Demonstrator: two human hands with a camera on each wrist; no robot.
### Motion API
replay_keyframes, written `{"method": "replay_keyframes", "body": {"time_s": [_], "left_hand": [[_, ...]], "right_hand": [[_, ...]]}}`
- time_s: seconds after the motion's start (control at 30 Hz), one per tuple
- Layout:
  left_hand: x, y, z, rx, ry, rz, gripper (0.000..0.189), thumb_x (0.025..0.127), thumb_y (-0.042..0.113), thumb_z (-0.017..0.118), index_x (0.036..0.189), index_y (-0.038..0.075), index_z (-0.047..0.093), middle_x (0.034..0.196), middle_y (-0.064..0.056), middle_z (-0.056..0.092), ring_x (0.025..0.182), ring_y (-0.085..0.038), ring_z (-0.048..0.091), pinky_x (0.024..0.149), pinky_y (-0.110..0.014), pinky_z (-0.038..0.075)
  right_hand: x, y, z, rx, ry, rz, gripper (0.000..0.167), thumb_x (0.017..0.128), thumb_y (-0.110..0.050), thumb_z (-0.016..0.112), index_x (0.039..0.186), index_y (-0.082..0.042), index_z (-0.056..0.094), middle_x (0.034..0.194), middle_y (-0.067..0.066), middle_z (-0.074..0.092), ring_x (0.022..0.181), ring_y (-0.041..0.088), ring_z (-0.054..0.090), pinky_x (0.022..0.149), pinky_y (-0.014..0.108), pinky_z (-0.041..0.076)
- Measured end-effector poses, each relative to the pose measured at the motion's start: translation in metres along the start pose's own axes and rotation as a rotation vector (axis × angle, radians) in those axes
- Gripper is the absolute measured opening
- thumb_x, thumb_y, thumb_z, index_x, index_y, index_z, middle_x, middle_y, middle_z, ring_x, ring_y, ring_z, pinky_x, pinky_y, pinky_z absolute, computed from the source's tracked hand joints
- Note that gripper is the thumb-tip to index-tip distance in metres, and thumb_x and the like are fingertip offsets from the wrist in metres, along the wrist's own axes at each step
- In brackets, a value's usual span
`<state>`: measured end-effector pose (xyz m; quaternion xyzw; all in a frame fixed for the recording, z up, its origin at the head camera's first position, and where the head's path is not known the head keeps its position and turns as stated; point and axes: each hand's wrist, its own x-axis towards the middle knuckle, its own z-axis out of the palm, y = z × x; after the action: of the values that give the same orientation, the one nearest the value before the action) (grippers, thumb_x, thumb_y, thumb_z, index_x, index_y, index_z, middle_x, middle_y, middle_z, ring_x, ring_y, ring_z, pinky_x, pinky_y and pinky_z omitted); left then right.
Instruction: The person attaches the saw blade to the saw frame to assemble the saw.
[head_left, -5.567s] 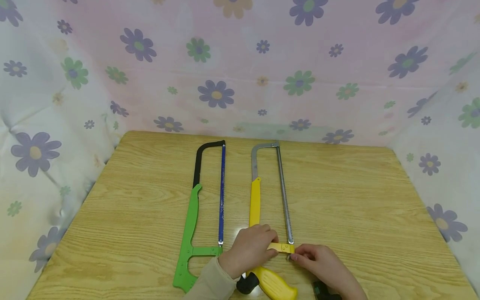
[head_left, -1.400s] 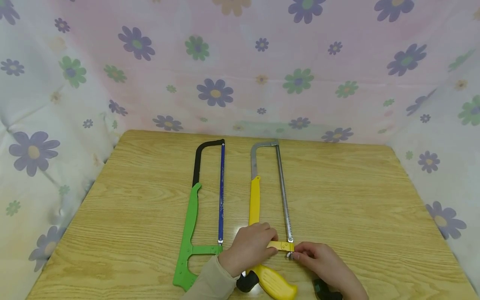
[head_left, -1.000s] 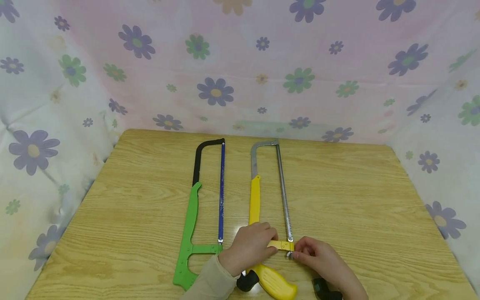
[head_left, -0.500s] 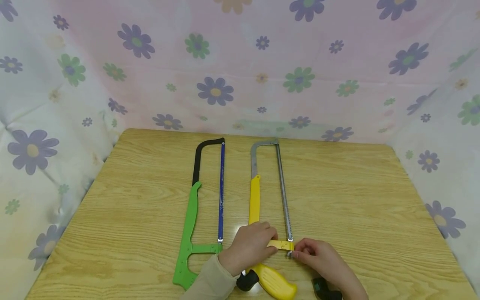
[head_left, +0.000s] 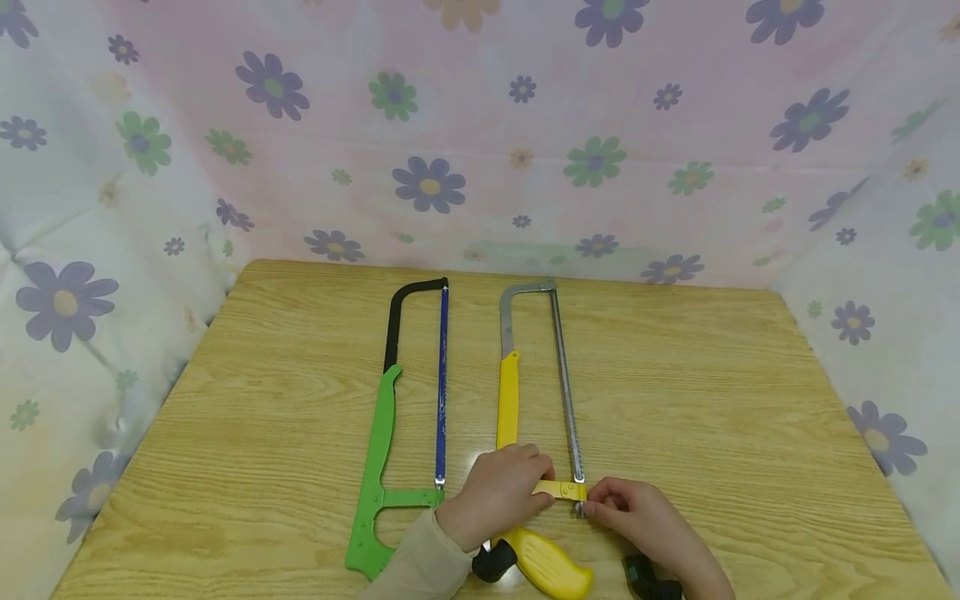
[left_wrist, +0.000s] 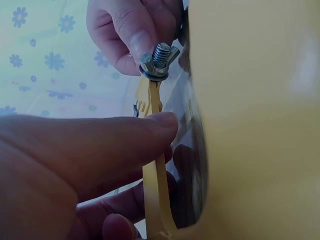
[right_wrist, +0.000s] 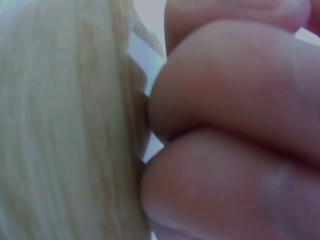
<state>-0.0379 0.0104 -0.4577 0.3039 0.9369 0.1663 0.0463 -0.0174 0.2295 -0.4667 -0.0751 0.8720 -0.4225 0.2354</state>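
Note:
A yellow hacksaw (head_left: 508, 400) with a grey front frame lies flat on the table, its silver blade (head_left: 567, 392) mounted along the right side. My left hand (head_left: 498, 492) grips its yellow crossbar (head_left: 562, 490), thumb on one face and fingers on the other, as the left wrist view shows. At the crossbar's right end, a wing nut (left_wrist: 147, 65) sits on a threaded bolt (left_wrist: 161, 55). My right hand (head_left: 637, 512) pinches this nut, thumb tip against one wing. Only the curled fingers (right_wrist: 225, 90) show in the right wrist view; the nut is hidden there.
A green hacksaw (head_left: 381, 433) with a black front frame and blue blade (head_left: 442, 383) lies to the left, parallel. The wood-grain table (head_left: 712, 375) extends on both sides. Behind it hangs a flowered cloth (head_left: 480, 125). Black wrist gear (head_left: 495, 563) overlaps the yellow handle.
The wing nut has turned, and its wings now sit at another angle. My right fingers have shifted slightly around it. My left hand and both saws keep their places.

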Motion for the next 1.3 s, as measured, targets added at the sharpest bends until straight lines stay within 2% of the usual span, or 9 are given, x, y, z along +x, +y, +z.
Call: {"method": "replay_keyframes", "body": {"time_s": [0.5,1.0,1.3], "left_hand": [[0.0,-0.002,0.0025,-0.002,0.004,-0.003,0.017,0.078,0.04,0.066,0.087,0.026,0.062,0.078,0.015,0.05,0.067,-0.001,0.047,0.049,-0.018,0.035],[0.0002,-0.0005,-0.0001,-0.009,0.003,-0.01,0.017,0.077,0.04,0.066,0.088,0.027,0.062,0.079,0.015,0.051,0.067,-0.001,0.048,0.049,-0.018,0.036],[0.0008,0.0006,-0.0006,-0.009,-0.003,-0.011,0.017,0.077,0.039,0.067,0.087,0.027,0.062,0.078,0.015,0.05,0.067,-0.002,0.047,0.049,-0.019,0.036]], "right_hand": [[0.0004,-0.004,0.0033,-0.123,0.013,0.013,0.029,0.082,-0.049,0.055,0.084,-0.022,0.064,0.064,-0.009,0.054,0.053,0.005,0.042,0.047,0.022,0.035],[0.0,-0.0028,0.0009,-0.101,-0.001,0.016,0.027,0.083,-0.047,0.055,0.084,-0.022,0.064,0.059,-0.009,0.051,0.05,0.004,0.039,0.046,0.021,0.033],[0.0003,0.0019,0.0001,-0.097,-0.005,-0.016,0.026,0.084,-0.046,0.054,0.084,-0.023,0.064,0.065,-0.009,0.054,0.054,0.004,0.042,0.048,0.021,0.036]]}}
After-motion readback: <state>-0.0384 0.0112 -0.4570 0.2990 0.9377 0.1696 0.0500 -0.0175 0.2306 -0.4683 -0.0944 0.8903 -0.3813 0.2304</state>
